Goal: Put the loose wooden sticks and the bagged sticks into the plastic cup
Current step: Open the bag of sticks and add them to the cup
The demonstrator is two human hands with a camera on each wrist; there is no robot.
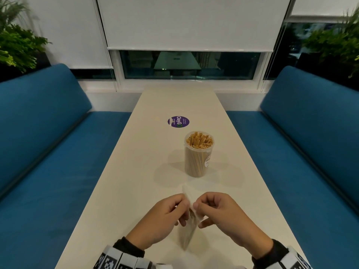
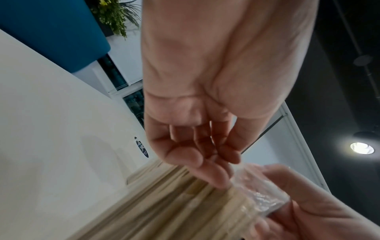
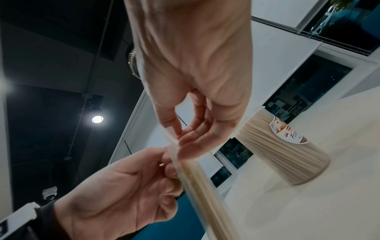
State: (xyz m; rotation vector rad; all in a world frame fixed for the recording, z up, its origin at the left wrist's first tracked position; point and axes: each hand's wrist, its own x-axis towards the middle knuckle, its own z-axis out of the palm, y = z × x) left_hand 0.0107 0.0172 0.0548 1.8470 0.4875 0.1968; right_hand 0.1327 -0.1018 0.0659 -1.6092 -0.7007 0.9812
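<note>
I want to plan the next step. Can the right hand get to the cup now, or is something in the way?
Probably yes. The table between the right hand and the cup looks bare, and the cup mouth is open. But both hands pinch the bag, so the left hand must keep it.

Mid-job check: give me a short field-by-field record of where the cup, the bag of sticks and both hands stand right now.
cup: clear plastic cup upright on the white table, packed with wooden sticks, no lid on
bag: clear bag of sticks held above the table, nearer the person than the cup, blurred
left hand: left hand pinches the bag's top edge
right hand: right hand pinches the same top edge from the other side
bag mouth: open or sealed, cannot tell
loose sticks on table: none visible
other: round purple sticker beyond the cup
</note>
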